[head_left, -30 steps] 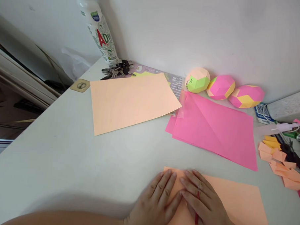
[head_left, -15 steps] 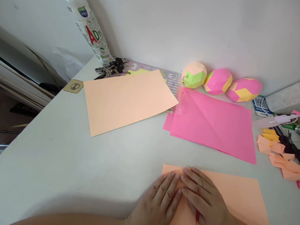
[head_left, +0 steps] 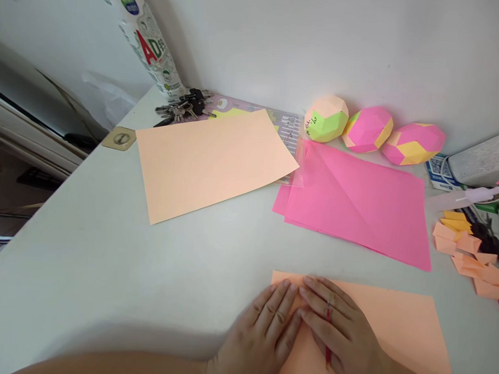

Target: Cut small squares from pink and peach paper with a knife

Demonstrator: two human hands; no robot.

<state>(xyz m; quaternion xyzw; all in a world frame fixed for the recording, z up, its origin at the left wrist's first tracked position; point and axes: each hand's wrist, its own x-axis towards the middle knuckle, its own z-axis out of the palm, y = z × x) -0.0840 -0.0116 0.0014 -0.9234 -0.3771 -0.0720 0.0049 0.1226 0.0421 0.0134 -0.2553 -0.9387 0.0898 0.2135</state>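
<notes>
A light orange sheet of paper (head_left: 401, 320) lies at the front right of the table, running out of view at the bottom. My left hand (head_left: 263, 331) presses flat on its left part, fingers stretched out and holding nothing. Beside it, my right hand (head_left: 342, 334) rests on the same sheet, its fingertips close to those of the left. A thin red pen-like stick (head_left: 328, 356) with a silvery tip is held between the right fingers; its exact kind is unclear. The paper beneath both palms is hidden.
Pink sheets (head_left: 364, 208) lie behind the hands, and a pale orange sheet (head_left: 209, 168) lies to the left. Three paper balls (head_left: 368, 129) line the wall. Keys (head_left: 182, 109) and a tall bottle (head_left: 150, 47) are at the back left; folded paper pieces (head_left: 473, 263) lie right.
The view has shifted slightly. Both hands stay almost still on the orange sheet, and the red stick remains between the right fingers.
</notes>
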